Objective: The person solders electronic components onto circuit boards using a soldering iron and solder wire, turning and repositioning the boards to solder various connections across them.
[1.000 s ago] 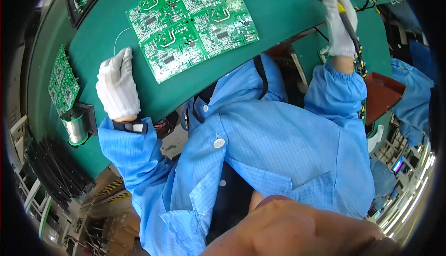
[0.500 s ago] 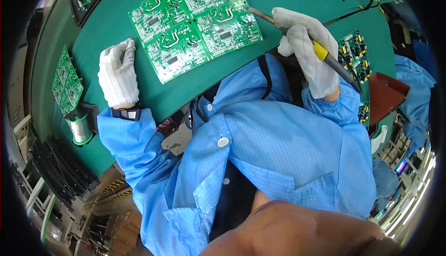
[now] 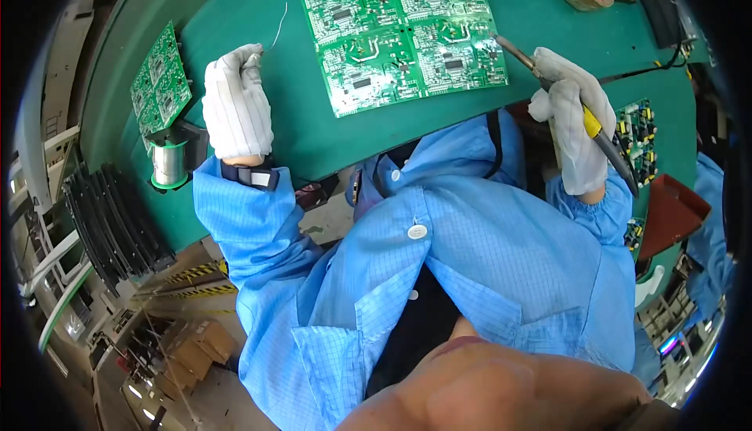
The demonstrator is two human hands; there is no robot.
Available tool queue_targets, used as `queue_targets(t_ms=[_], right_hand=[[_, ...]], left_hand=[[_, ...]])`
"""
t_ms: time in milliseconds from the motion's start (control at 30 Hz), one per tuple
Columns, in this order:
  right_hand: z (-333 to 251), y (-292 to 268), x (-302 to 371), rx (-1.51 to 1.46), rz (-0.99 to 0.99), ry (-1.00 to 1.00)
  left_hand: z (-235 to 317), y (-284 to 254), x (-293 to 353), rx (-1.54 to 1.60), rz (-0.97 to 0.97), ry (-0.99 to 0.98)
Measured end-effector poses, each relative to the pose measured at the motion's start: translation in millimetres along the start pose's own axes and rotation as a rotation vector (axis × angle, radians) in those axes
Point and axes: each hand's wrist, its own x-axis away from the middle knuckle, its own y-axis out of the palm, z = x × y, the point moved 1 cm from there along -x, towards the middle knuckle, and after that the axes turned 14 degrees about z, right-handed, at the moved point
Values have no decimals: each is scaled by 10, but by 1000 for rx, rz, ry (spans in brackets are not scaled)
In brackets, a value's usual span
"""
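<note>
The upper part of the view is taken up largely by the green worktable (image 3: 298, 137), on which the circuit-board panel (image 3: 406, 33), made of four joined boards, is laid flat near the front edge, between the two hands. Because the panel is steadied by neither hand, it could be nudged or turned by a snagged sleeve or a hard push. The right hand (image 3: 576, 122), gloved in white, is held to the panel's right, forearm angled up from below, its fingers wrapped round the handle of the soldering iron (image 3: 593, 123). The left hand (image 3: 237, 106), gloved too, is held left of the panel and apart from it, wrist near the table's edge, fingers bunched together and pointed away from the body. The iron is slanted so that its tip is placed at the panel's right side; whether contact is made cannot be told. Were the tip to slip or be rested too long, neighbouring parts could be scorched or bridged, it is judged. Between the left fingertips a thin wire (image 3: 280, 25) appears to be pinched; its far end is unsupported, so it could be bent by a careless touch.
</note>
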Motion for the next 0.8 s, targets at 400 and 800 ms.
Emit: queue_targets(t_ms=[400,800], right_hand=[[18,28,4,-57,25,-78],[6,-16,-39,-56,8,-107]], left_hand=[[807,-246,160,566,-123,-20],[1164,-98,248,725,-459,-248]])
